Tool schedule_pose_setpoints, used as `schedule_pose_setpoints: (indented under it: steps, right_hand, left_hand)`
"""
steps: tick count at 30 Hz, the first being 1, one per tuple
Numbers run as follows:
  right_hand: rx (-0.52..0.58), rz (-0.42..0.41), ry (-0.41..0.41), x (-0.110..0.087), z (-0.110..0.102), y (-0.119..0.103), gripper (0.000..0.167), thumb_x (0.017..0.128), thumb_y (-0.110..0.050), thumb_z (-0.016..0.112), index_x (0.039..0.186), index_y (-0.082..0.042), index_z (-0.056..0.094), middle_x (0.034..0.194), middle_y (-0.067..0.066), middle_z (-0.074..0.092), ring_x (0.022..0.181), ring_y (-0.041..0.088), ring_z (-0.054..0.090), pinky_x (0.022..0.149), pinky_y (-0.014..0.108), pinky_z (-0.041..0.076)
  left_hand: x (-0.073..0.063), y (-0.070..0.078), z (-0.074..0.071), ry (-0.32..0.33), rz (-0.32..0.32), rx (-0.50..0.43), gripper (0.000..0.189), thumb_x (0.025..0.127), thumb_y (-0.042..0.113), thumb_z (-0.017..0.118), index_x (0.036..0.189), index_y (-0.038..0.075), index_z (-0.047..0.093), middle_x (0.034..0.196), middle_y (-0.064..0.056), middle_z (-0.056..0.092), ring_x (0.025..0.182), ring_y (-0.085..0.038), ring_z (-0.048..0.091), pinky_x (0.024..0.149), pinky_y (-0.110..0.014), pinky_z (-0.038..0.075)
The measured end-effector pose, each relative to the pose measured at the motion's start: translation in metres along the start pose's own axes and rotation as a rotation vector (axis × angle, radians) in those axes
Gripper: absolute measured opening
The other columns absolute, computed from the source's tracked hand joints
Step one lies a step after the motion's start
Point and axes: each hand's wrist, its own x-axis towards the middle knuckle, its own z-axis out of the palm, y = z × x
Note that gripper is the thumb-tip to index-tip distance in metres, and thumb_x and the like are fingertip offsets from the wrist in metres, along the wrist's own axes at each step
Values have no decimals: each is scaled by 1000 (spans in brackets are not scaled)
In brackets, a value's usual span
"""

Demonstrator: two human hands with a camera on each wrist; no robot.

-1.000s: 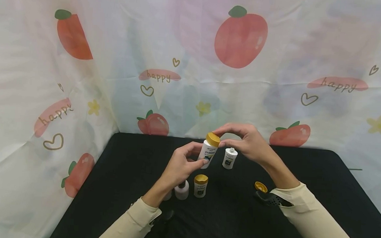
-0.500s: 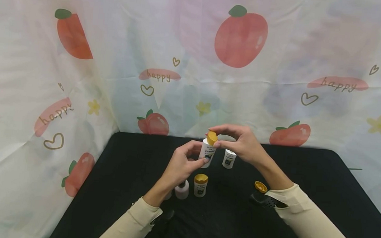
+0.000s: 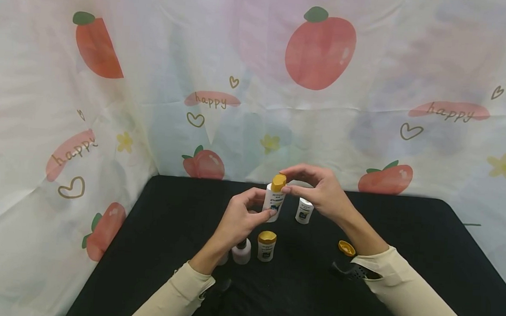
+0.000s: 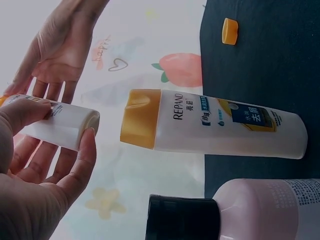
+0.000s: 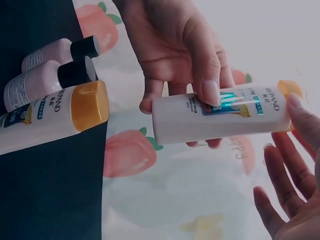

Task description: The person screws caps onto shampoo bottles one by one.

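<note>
In the head view, my left hand [image 3: 242, 215] grips a white shampoo bottle [image 3: 273, 203] above the table, thumb across its label. Thumb and forefinger of my right hand [image 3: 325, 193] pinch the gold cap [image 3: 279, 182] at the bottle's top. The right wrist view shows the held bottle [image 5: 180, 120] lying between both hands, the cap [image 5: 289, 90] against its end; the right hand's other fingers are spread below. A second white bottle [image 3: 304, 212] stands behind, its top partly hidden by the right hand. A loose gold cap [image 3: 346, 248] lies near the right forearm.
A gold-capped shampoo bottle [image 3: 266, 249] stands in front of the hands on the black table [image 3: 310, 294]. Beside it are two pinkish bottles with black caps, a nearer one [image 5: 35, 86] and another [image 5: 47, 52]. A printed curtain [image 3: 258, 48] hangs behind the table.
The right hand has turned the gold cap, which tilted half a second ago and now looks narrower and straighter. The held bottle has shifted slightly left and stands more upright.
</note>
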Motion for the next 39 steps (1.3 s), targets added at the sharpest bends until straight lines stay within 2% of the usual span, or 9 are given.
schedule_pose_setpoints:
  steps: [11, 19, 26, 32, 39]
  right_hand:
    - [-13, -39, -16, -1, -3, 1, 30, 92, 1, 72, 121, -6, 70, 114, 6, 69, 107, 18, 68, 103, 30, 51]
    - [-34, -40, -8, -2, -5, 0, 30, 92, 1, 72, 120, -10, 73, 116, 5, 69, 110, 19, 66, 103, 40, 51]
    - [-42, -74, -10, -2, -6, 1, 29, 92, 3, 71, 118, -9, 74, 113, 6, 70, 107, 19, 66, 102, 28, 51]
    - [-54, -111, -2, -1, -7, 2, 28, 92, 7, 69, 116, -7, 75, 110, 6, 70, 103, 18, 66, 100, 27, 51]
    - [-73, -83, 9, 0, -6, 0, 29, 92, 2, 72, 118, -10, 74, 115, 4, 70, 110, 17, 66, 102, 26, 50]
  left_hand:
    - [-2, -1, -2, -11, 18, 8, 38, 91, 11, 77, 127, 12, 67, 116, -8, 70, 105, -22, 69, 81, -30, 60]
    - [-2, 0, -3, -10, 12, 14, 39, 92, 11, 76, 129, 12, 66, 118, -7, 70, 106, -22, 69, 81, -29, 60]
    - [-1, -1, -4, 2, -1, 25, 40, 92, 11, 76, 130, 12, 66, 119, -7, 70, 107, -22, 69, 83, -31, 60]
    - [-1, -1, -4, 0, -4, 29, 39, 92, 12, 76, 130, 12, 66, 119, -7, 70, 107, -22, 69, 83, -32, 60]
    - [-1, -2, -3, -1, -5, 17, 37, 92, 11, 76, 128, 12, 66, 120, -6, 70, 108, -21, 69, 85, -34, 60]
